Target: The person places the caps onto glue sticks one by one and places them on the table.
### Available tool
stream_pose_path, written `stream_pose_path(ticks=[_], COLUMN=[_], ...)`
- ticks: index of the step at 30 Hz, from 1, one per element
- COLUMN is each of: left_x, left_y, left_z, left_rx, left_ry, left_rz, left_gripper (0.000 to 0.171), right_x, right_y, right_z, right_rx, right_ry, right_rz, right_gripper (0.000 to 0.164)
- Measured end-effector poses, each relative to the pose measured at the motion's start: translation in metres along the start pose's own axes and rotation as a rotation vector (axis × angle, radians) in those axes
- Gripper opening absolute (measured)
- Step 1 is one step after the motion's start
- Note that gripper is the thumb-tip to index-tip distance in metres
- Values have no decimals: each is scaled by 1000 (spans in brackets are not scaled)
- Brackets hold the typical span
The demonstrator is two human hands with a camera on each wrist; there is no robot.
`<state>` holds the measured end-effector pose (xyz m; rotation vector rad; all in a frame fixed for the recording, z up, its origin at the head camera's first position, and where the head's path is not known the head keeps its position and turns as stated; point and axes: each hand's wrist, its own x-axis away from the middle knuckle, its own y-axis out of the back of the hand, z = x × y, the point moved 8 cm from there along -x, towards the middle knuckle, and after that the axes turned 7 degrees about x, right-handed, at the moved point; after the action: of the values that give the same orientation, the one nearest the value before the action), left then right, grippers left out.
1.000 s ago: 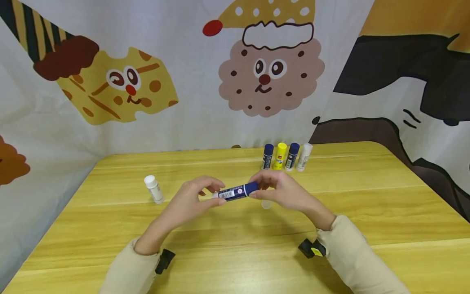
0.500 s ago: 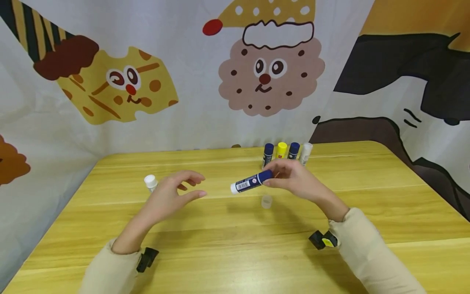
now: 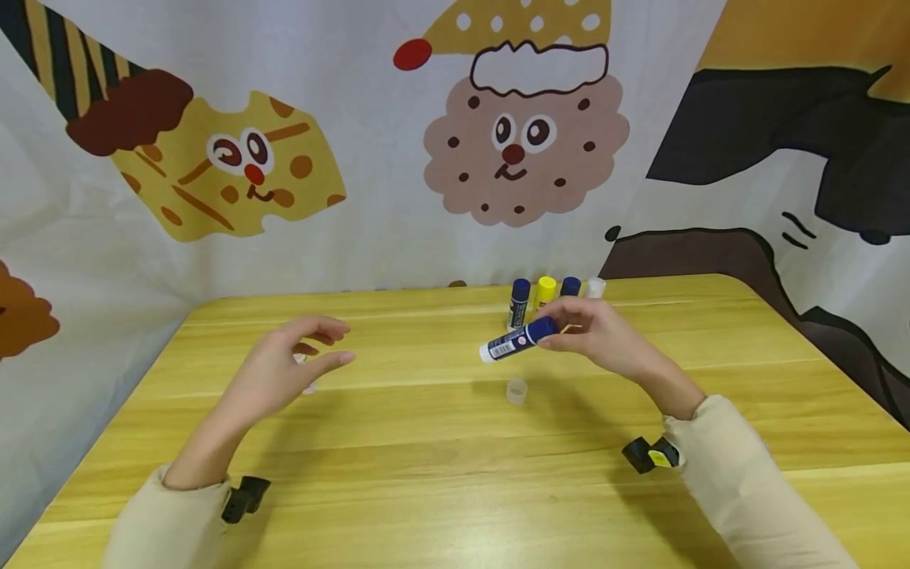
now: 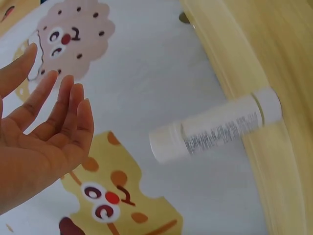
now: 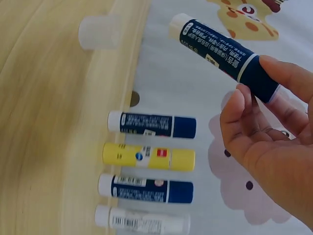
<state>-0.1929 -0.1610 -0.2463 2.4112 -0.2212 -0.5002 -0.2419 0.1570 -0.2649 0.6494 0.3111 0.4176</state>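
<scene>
My right hand (image 3: 604, 336) pinches a navy glue stick (image 3: 512, 344) by its blue cap, thumb on one side and fingertips on the other. The stick is held tilted above the table, its white base pointing down to the left. My left hand (image 3: 273, 371) is in the air at the left with nothing in it, fingers loosely bent and thumb apart. Behind it, mostly hidden in the head view, a white glue stick (image 4: 220, 127) stands upright. A small translucent cap (image 3: 517, 391) sits on the table below the held stick.
Toward the back edge of the wooden table (image 3: 426, 490) stands a row: a navy glue stick (image 5: 151, 125), a yellow glue stick (image 5: 149, 156), another navy one (image 5: 146, 189) and a white one (image 5: 144, 221). A cartoon-printed cloth (image 3: 384, 237) hangs behind the table.
My left hand has let go of the navy glue stick and drawn back left, covering the white one. My right hand has carried the navy stick right and slightly up, toward the row.
</scene>
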Motion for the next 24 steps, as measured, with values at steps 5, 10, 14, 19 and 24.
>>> stream_pose_path(ticks=[5,10,14,19,24], left_x=[2,4,6,8,8], left_y=[15,27,34,39,42], left_z=[12,26,38,53,67], left_rx=[-6,-28,-5,16,5], left_ry=[51,87,132,183,200], left_rz=[-20,-26,-2,16,24], left_gripper=[35,39,45,49,51], right_x=[4,8,11,16,21], right_y=[9,18,27,39,51], right_z=[-9,-20,-26,-34,-41], right_rx=[10,35,42,71,121], right_ry=[-15,-64,-82,-104,-137], right_rz=[-6,-26,-50,-80,-112], right_gripper=[24,25,26,28,29])
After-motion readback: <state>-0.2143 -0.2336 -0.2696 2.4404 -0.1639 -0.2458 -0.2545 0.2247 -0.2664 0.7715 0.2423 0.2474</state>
